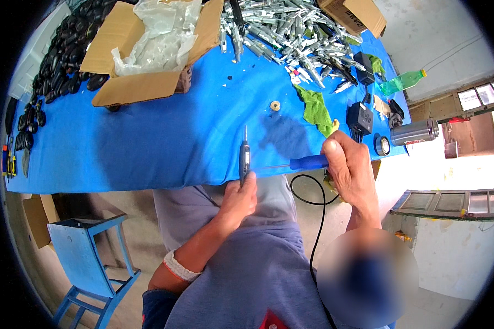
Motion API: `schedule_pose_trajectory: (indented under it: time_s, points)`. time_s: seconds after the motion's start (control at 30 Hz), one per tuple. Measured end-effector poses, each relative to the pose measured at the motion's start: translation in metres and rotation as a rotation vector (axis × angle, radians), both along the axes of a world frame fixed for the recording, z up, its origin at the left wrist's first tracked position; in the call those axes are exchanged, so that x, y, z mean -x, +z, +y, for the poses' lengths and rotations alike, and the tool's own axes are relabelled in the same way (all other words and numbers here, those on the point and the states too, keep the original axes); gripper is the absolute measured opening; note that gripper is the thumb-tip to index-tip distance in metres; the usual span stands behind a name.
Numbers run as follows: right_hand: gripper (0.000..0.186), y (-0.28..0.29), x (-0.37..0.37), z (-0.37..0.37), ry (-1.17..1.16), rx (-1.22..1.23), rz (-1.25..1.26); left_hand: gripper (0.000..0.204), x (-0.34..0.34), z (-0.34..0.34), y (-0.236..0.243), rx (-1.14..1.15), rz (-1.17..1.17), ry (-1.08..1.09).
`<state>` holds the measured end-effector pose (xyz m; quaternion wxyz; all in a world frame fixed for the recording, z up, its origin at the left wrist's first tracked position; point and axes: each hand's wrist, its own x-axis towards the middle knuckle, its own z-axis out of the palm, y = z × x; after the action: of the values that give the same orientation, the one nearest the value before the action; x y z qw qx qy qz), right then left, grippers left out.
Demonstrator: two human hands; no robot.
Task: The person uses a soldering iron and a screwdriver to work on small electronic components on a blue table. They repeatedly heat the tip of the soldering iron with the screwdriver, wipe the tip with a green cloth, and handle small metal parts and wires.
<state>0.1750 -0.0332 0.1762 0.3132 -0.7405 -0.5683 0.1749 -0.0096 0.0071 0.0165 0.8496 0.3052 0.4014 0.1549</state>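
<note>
My left hand (239,200) grips a slim grey, partly clear tool (245,156) near the table's front edge, its thin metal tip pointing up. My right hand (348,170) is closed on a blue-handled screwdriver (307,162). The screwdriver's shaft points left at the side of the slim tool; whether they touch I cannot tell. Beyond my right hand lie a green cloth (312,107) and a black device (360,118). A small brass-coloured round part (275,105) rests on the blue cloth-covered table (148,142).
Black oval items (66,49) are heaped left; an open carton (132,90) with plastic and a pile of slim silver pieces (280,33) stand behind. At right are a green bottle (400,82), steel flask (413,132) and cable (318,203). A blue chair (77,249) is lower left.
</note>
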Motion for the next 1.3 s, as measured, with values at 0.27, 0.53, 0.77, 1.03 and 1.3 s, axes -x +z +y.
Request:
schedule_pose_trajectory:
  time_s: [0.27, 0.53, 0.77, 1.03, 1.3]
  points:
    - [0.022, -0.005, -0.015, 0.013, 0.169, -0.005, 0.087, 0.043, -0.004, -0.004, -0.002, -0.016, 0.066, 0.041]
    - [0.025, -0.008, -0.013, 0.015, 0.169, -0.06, 0.169, 0.045, -0.004, -0.001, 0.007, -0.011, 0.103, 0.033]
    - [0.045, 0.003, -0.017, 0.009, -0.008, 0.128, -0.2, 0.044, -0.004, 0.001, 0.012, 0.018, 0.118, 0.035]
    - [0.021, -0.001, -0.021, 0.016, 0.24, 0.043, 0.177, 0.043, -0.003, 0.003, 0.009, 0.011, 0.118, 0.017]
    - [0.026, 0.0, -0.018, 0.011, 0.081, 0.101, 0.244, 0.043, 0.0, 0.003, 0.004, -0.051, 0.154, -0.017]
